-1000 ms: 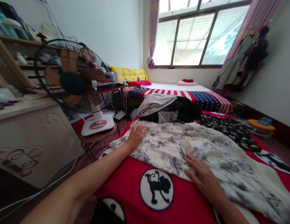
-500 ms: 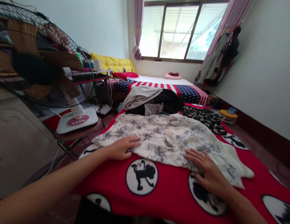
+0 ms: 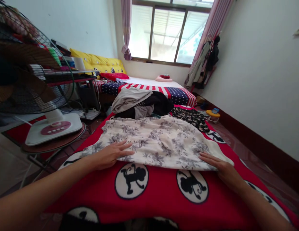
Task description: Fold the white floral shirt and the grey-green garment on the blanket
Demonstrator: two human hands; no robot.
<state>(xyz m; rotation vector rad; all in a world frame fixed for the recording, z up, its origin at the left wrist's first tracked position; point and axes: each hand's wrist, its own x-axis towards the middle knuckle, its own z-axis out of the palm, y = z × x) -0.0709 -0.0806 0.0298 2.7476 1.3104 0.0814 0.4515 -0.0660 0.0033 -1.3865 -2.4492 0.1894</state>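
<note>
Got left hand (image 3: 110, 155) and right hand (image 3: 223, 166) wider apart now, fingers flat, gripping nothing, at eight and four o'clock on floral cloth (image 3: 149, 138), leaving its near edge straighter.

the red blanket (image 3: 163, 200) is bare at six o'clock from the flowered cloth (image 3: 149, 141), leaving room to pass between the left hand (image 3: 113, 155) at eight and the right hand (image 3: 217, 163) at four. at twelve a clothes heap (image 3: 142, 103) bars the far edge, a dark flowered garment (image 3: 190, 118) lies at two, and at ten a fan (image 3: 40, 83) on a stool (image 3: 56, 142) blocks the side.
</note>
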